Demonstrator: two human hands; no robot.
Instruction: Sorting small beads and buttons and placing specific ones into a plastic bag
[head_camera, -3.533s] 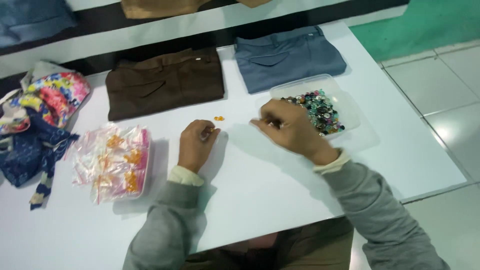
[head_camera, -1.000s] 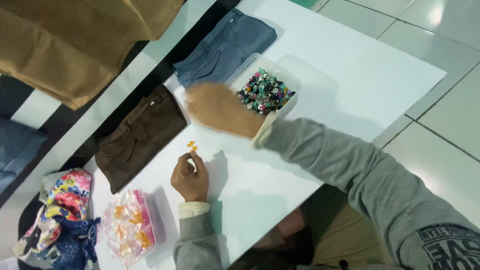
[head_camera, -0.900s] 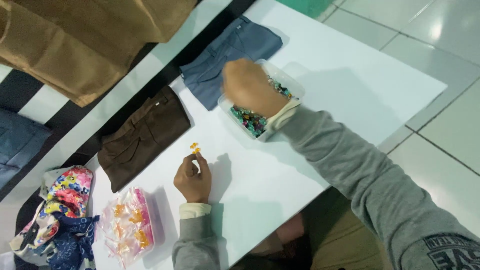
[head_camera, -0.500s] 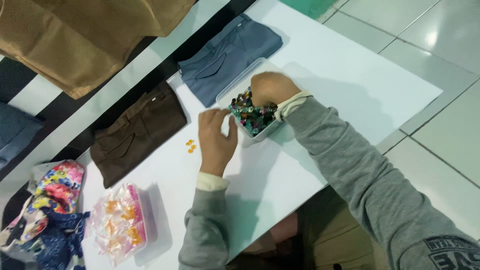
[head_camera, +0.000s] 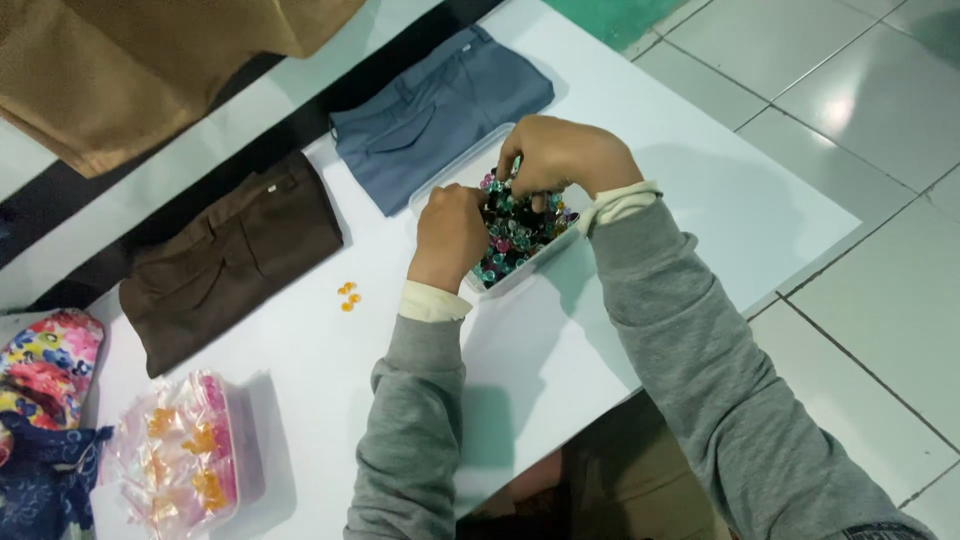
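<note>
Left hand (head_camera: 450, 235) had left the orange beads (head_camera: 348, 295) on the bench and joined right hand (head_camera: 560, 155) in the clear tray (head_camera: 445, 190), both curled, pinching among mixed beads (head_camera: 515, 235).

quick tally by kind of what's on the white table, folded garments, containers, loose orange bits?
Folded trousers: 2, grey-blue and brown
Clear containers: 2, bead tray under both hands, pink-lidded box
Loose orange pieces: about 3, too small to be sure
Floral fabric bundle: 1
Total: about 8
</note>
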